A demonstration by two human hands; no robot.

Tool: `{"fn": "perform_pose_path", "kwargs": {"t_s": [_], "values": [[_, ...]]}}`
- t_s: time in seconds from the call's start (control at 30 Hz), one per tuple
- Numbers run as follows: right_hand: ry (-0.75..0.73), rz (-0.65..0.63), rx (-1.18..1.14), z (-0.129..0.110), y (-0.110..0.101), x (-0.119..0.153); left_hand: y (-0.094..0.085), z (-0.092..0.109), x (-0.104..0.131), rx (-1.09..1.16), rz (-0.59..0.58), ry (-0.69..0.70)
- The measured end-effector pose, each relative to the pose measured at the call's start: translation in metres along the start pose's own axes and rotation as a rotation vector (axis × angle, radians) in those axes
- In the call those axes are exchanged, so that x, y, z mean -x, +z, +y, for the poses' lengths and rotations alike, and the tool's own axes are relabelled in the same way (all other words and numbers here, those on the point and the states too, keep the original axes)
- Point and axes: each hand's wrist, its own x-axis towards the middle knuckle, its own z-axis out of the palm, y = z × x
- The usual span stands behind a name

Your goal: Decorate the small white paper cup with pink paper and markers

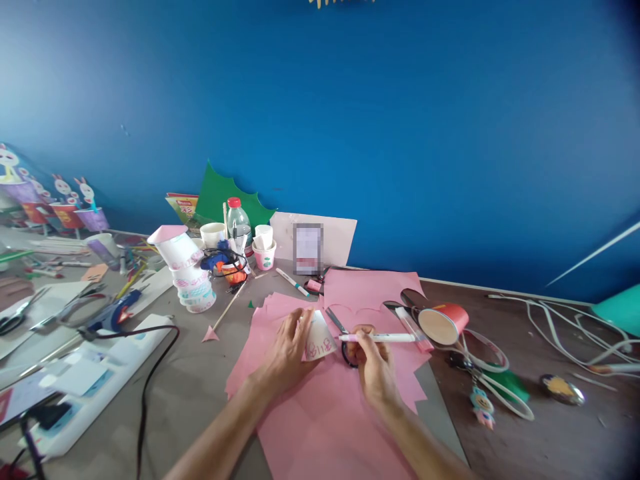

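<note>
My left hand (290, 343) is wrapped round a white paper cup (319, 327), which tilts over the pink paper (345, 427). Pink line drawings run along the cup's lower part. Between the fingers of my right hand (374, 363) is a white marker (395, 338), its pink tip pointing left, close to the cup's side. Scissors (337, 321) lie on the paper by my right hand, which partly hides them; a dark handle loop shows at the fingers.
At left stands a cup tower (193, 280) with a pink cone roof. Behind it are a bottle (239, 223) and a small cup (264, 255). A cable (145, 393) crosses the left side near a blue glue gun (117, 313). A red cup (453, 323) lies at right.
</note>
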Motion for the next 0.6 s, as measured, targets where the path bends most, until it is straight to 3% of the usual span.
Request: {"fn": "perform_pose_path", "kwargs": {"t_s": [0.17,0.33,0.6], "values": [[-0.025,0.026,-0.005,0.0,0.003,-0.001,0.002,-0.002,0.001,0.008,0.0,-0.024],[-0.133,0.022,0.223,0.0,0.004,0.003,0.001,-0.001,0.0,0.048,0.007,-0.062],[-0.329,-0.085,0.346,0.011,0.003,0.0,0.003,-0.006,-0.002,0.035,0.039,-0.041]]}}
